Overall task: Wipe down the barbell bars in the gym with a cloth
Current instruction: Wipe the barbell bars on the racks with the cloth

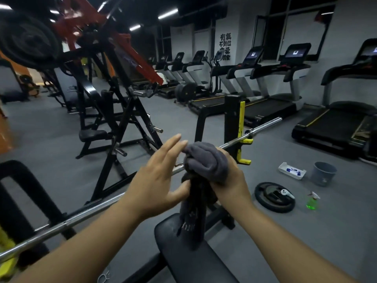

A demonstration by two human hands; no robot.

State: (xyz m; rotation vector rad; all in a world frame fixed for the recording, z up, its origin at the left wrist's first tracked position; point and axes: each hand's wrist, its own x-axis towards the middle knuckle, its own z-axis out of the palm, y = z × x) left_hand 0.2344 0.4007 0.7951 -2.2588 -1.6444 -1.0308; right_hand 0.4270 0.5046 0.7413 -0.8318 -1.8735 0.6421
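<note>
A dim gym under strip lights (167,14): my right hand (231,178) grips a grey cloth (206,160) bunched over the barbell bar (91,211). Its fingers are curled round the fabric and mostly hidden under it. My left hand (157,180) hovers just beside it, fingers straight and close together, their tips at the cloth's upper fold and the thumb near the tail hanging below.

The steel bar runs from my lower left, under both sets of fingers, up to a yellow rack hook (243,139) just beyond my right knuckles. Beneath the fingers lies the black bench pad (183,258), touched by the cloth's tail.

On the grey floor (265,242) to the right of my right hand sit a weight plate (265,201), a green spray bottle (312,202), a grey bucket (323,173) and a white tray (292,170). Well beyond the fingertips, treadmills (271,94) line the white wall. A black-and-red machine (114,99) stands beyond my left hand.
</note>
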